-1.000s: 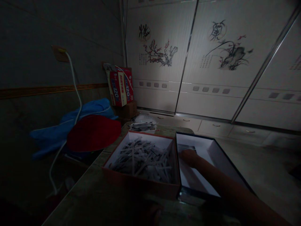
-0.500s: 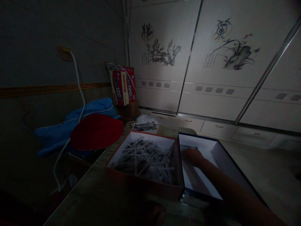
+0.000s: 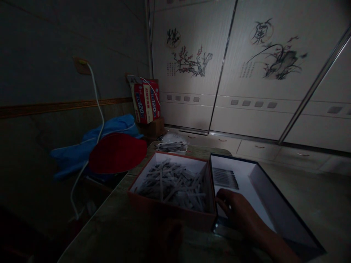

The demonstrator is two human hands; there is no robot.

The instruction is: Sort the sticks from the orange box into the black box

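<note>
My right hand [image 3: 237, 210] is over the near left part of a dark-edged box lid [image 3: 259, 197] with a white inside. Its fingers are bent, thumb and forefinger slightly apart, and nothing shows between them. Beyond the fingertips, several thin greyish strips [image 3: 225, 178] lie side by side in a neat row in the lid. Left of the lid stands an orange-brown box [image 3: 171, 212], holding a jumbled heap of pale thin strips [image 3: 175, 182]. My left hand [image 3: 172, 232] is a dark shape in front of this box; its fingers are lost in shadow.
Behind the box, a small white container [image 3: 172, 148] of similar strips stands on the table [image 3: 109, 226]. A red round item [image 3: 117, 153] and blue cloth [image 3: 94, 137] lie at the left, with a white cable [image 3: 95, 98]. A red carton [image 3: 146, 102] stands by the sliding doors [image 3: 189, 109].
My right hand has drawn back from the strips at the lid's far left towards its near edge, uncovering the row. The view has shifted slightly.
</note>
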